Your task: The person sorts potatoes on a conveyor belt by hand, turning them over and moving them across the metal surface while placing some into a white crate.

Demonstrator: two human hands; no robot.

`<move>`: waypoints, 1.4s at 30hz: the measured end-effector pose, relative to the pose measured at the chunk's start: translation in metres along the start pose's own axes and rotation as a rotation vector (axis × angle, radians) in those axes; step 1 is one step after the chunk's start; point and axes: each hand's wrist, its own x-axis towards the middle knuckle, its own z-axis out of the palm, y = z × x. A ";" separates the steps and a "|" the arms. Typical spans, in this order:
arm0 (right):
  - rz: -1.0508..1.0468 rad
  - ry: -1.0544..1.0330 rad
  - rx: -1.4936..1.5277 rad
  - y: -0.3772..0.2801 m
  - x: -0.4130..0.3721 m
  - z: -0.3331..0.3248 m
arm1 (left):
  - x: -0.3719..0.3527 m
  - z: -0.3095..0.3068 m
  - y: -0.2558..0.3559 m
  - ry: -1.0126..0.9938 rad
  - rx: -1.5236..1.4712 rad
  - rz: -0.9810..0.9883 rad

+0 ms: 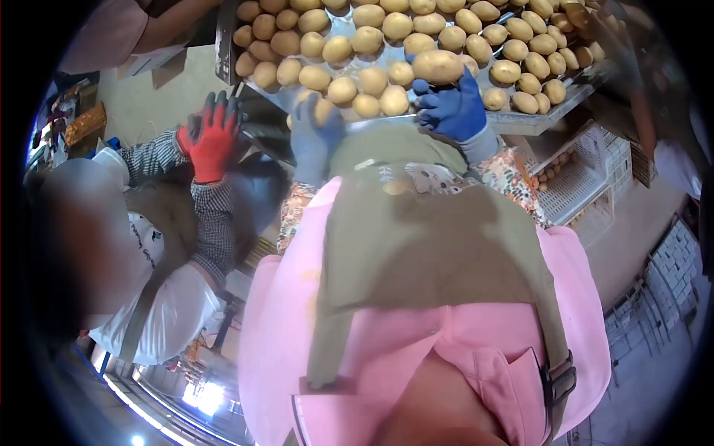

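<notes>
My right hand (452, 108), in a blue glove, grips a large yellow-brown potato (437, 67) above the near side of the metal table (547, 123). Blue fingertips show around the potato's edges. My left hand (316, 132), also gloved, is smeared by motion at the table's near edge, beside a potato (323, 111). Whether it holds that potato cannot be made out. Many loose potatoes (367, 40) lie spread over the wet metal surface just beyond both hands.
A co-worker's red-gloved hand (212, 137) is close on my left. Another person's arm (171, 24) reaches in at the upper left, and a blurred person (647, 97) stands at the right. White plastic crates (576, 186), one with potatoes inside, sit below the table's right side.
</notes>
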 end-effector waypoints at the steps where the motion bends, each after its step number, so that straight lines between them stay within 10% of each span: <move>1: 0.078 -0.115 0.559 0.000 0.003 0.004 | 0.002 0.001 0.001 0.037 0.014 -0.037; 5: 0.087 -0.147 0.534 -0.010 0.006 0.037 | 0.005 0.006 -0.009 0.164 0.285 0.037; 7: 0.032 0.319 0.047 -0.012 0.008 0.053 | 0.013 0.001 0.008 0.260 0.504 0.145; 11: 0.092 0.295 -0.112 -0.011 0.008 0.048 | 0.018 -0.018 0.096 -0.145 -0.693 -0.054; 12: -0.139 0.200 -0.596 -0.006 0.008 0.041 | 0.016 -0.026 0.119 -0.309 -0.855 -0.170; 16: -0.451 0.220 -1.465 -0.005 -0.006 0.040 | 0.031 -0.021 0.134 -0.185 -0.470 0.433; 17: -0.455 0.220 -1.466 -0.010 -0.007 0.064 | 0.032 -0.021 0.135 -0.267 -0.518 0.268; 19: -0.123 0.386 -0.238 -0.019 -0.005 0.109 | 0.034 -0.021 0.133 -0.338 -0.561 0.110; 20: -0.036 0.378 -0.649 -0.012 -0.001 0.064 | 0.033 -0.021 0.132 -0.305 -0.603 0.132; 25: 0.095 0.483 -0.459 -0.006 0.006 0.059 | 0.035 0.003 0.112 -0.261 -0.602 0.128; 27: -0.241 0.261 -0.980 0.004 0.002 0.037 | 0.031 0.003 0.109 -0.245 -0.608 0.141; 29: 0.128 0.584 -0.227 0.011 0.024 0.059 | 0.026 0.001 0.107 -0.241 -0.698 0.112; 30: 0.102 0.260 -0.509 0.013 0.022 0.044 | 0.027 -0.008 0.107 -0.285 -0.639 0.048; 31: 0.235 0.181 -0.175 -0.006 0.018 0.068 | 0.026 -0.012 0.111 -0.345 -0.612 -0.009; 39: 0.310 0.262 -0.306 0.002 0.000 0.058 | 0.014 -0.007 0.100 -0.232 -0.467 0.430; 42: 0.241 0.272 -0.216 0.002 -0.003 0.061 | 0.008 -0.015 0.126 -0.381 -0.807 0.042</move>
